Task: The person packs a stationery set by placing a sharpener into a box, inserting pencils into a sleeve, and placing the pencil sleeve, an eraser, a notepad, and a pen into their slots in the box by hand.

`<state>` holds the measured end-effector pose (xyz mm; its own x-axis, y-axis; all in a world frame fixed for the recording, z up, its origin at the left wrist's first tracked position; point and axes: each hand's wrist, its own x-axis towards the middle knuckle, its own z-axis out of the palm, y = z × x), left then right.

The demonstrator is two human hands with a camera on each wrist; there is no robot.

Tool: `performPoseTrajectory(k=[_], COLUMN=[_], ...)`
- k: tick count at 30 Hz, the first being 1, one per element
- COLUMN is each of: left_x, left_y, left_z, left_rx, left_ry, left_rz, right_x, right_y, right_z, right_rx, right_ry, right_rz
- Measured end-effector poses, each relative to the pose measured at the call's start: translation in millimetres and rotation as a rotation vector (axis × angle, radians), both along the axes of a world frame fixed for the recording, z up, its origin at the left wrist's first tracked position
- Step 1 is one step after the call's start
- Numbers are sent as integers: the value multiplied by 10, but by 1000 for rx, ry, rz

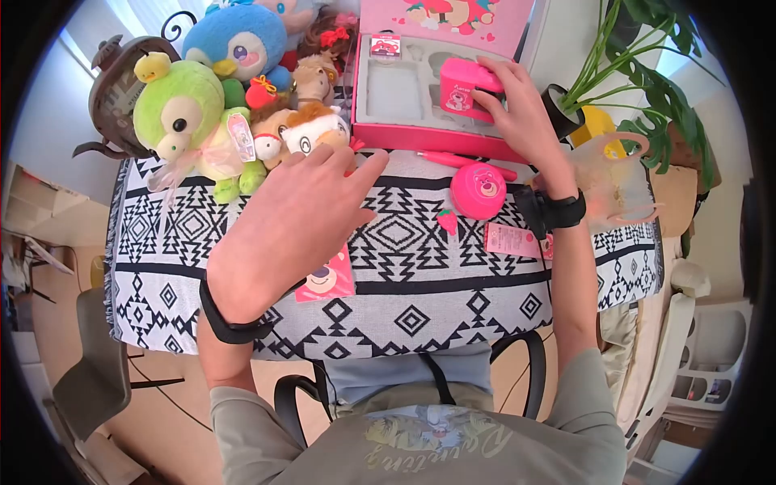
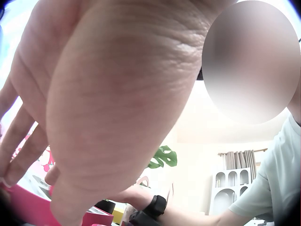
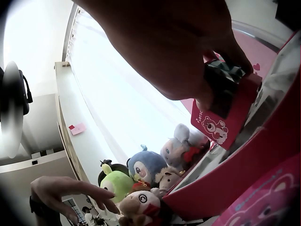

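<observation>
My right hand (image 1: 517, 109) grips a small pink box (image 1: 457, 99) printed with a white bear, thumb on the near side and fingers over the far side. It is above the right part of a large open pink gift box (image 1: 453, 141), over the pale molded tray (image 1: 396, 90). In the right wrist view the small box (image 3: 214, 126) tilts and shows a dark face. My left hand (image 1: 287, 222) hovers palm down with spread fingers, holding nothing, in front of the plush toys. Below it, partly hidden, lies a pink bear-print card (image 1: 333, 279).
Nearer me lie a pink pen (image 1: 465, 164), a round pink bear-face case (image 1: 478, 192), a strawberry-shaped piece (image 1: 448, 221) and a pink packet (image 1: 511, 239). Plush toys, including a green one (image 1: 179, 109), crowd the left. A translucent bag (image 1: 618, 182) and potted plant (image 1: 638, 77) stand right.
</observation>
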<state>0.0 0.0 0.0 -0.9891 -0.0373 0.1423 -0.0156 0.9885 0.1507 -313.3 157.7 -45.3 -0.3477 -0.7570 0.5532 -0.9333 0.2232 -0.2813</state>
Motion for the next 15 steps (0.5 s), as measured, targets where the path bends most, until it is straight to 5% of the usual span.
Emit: performPoseTrajectory(k=[5, 7, 15], left_x=[-20, -26, -31], left_y=[26, 28, 38], left_z=[42, 20, 23], left_rx=[13, 18, 21], left_ry=[-81, -75, -85], left_rz=[24, 19, 19], right_x=[38, -23, -285], right_y=[-78, -134, -258], right_z=[-21, -47, -353], right_rx=[-89, -192, -114], right_ry=[-32, -287, -115], right_rz=[-73, -189, -252])
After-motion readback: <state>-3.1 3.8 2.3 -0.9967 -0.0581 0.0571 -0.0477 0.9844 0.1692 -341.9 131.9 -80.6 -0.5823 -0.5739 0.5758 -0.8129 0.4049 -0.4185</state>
